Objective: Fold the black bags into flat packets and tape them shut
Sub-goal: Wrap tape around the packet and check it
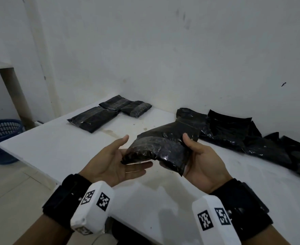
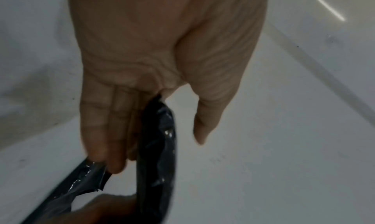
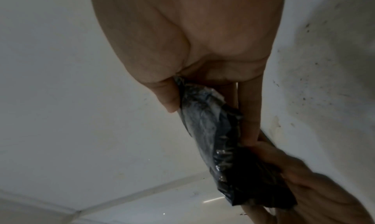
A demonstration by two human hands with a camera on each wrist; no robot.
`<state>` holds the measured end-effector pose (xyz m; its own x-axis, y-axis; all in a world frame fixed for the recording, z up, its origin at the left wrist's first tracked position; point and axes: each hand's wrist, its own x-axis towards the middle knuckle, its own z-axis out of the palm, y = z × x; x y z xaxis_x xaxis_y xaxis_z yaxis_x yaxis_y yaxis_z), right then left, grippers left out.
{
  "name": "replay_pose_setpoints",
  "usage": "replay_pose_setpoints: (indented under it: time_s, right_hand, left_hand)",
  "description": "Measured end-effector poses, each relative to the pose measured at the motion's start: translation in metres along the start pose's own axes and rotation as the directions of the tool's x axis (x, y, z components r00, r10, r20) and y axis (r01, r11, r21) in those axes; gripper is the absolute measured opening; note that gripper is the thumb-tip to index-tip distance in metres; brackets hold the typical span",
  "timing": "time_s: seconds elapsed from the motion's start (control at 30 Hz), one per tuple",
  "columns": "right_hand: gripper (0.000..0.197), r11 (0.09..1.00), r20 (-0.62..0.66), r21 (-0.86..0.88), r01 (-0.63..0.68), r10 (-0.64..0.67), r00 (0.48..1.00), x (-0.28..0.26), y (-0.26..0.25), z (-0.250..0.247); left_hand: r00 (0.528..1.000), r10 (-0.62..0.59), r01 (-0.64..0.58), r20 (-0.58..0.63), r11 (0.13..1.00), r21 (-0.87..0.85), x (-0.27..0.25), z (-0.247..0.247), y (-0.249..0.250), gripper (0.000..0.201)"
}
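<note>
Both hands hold a glossy black bag (image 1: 159, 147), partly folded, above the white table (image 1: 57, 147). My left hand (image 1: 117, 156) lies palm up under its left end, fingers straight, thumb raised clear of the plastic. My right hand (image 1: 197, 156) grips the right end, thumb pressed on top and fingers underneath. In the left wrist view the bag (image 2: 158, 147) rests against the flat fingers (image 2: 113, 123). The right wrist view shows the bag (image 3: 219, 139) pinched between thumb and fingers (image 3: 249, 115). No tape is in view.
Three flat black packets (image 1: 92, 118) (image 1: 115, 102) (image 1: 136, 108) lie at the table's back left. A heap of loose black bags (image 1: 234, 131) spreads along the wall on the right. A blue basket (image 1: 0, 137) stands on the floor at the left.
</note>
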<state>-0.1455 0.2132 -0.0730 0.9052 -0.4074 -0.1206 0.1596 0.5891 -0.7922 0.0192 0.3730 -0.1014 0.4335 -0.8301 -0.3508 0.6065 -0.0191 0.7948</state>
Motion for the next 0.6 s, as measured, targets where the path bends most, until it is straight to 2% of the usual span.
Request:
replay_pose_setpoints:
  time_s: [0.07,0.13,0.2,0.27,0.33,0.4,0.5,0.6]
  right_hand:
    - [0.037,1.000,-0.042,-0.009,-0.024,0.023,0.999,0.002,0.001,-0.001]
    - [0.035,0.999,-0.112,-0.036,-0.034,0.030,0.993,0.005,0.003,-0.002]
    - [0.036,0.996,-0.178,-0.092,-0.015,-0.001,0.984,0.010,0.008,-0.002]
    - [0.048,0.980,-0.210,-0.192,0.055,-0.095,0.973,0.015,0.016,-0.001]
    - [0.069,0.914,-0.244,-0.387,0.122,-0.229,0.942,0.019,0.025,-0.001]
    - [0.077,0.829,-0.246,-0.536,0.162,-0.336,0.909,0.022,0.033,0.002]
    - [0.076,0.803,-0.230,-0.560,0.203,-0.386,0.893,0.026,0.039,0.008]
    - [0.071,0.816,-0.193,-0.525,0.242,-0.392,0.900,0.026,0.040,0.013]
  left_hand:
    - [0.997,0.076,-0.075,0.024,0.997,-0.023,-0.002,0.004,0.001,0.036]
    - [0.986,0.166,-0.166,-0.006,0.986,0.034,0.000,0.003,0.001,0.031]
    - [0.968,0.244,-0.237,-0.055,0.965,0.109,0.001,0.002,0.002,0.037]
    - [0.942,0.324,-0.300,-0.091,0.930,0.211,-0.002,0.003,0.001,0.039]
    - [0.915,0.387,-0.343,-0.110,0.894,0.289,-0.004,0.006,-0.001,0.044]
    - [0.890,0.436,-0.371,-0.133,0.863,0.342,-0.004,0.011,-0.003,0.045]
    - [0.867,0.470,-0.393,-0.166,0.850,0.351,-0.001,0.018,-0.006,0.049]
    - [0.864,0.470,-0.408,-0.180,0.864,0.296,-0.001,0.022,-0.008,0.065]
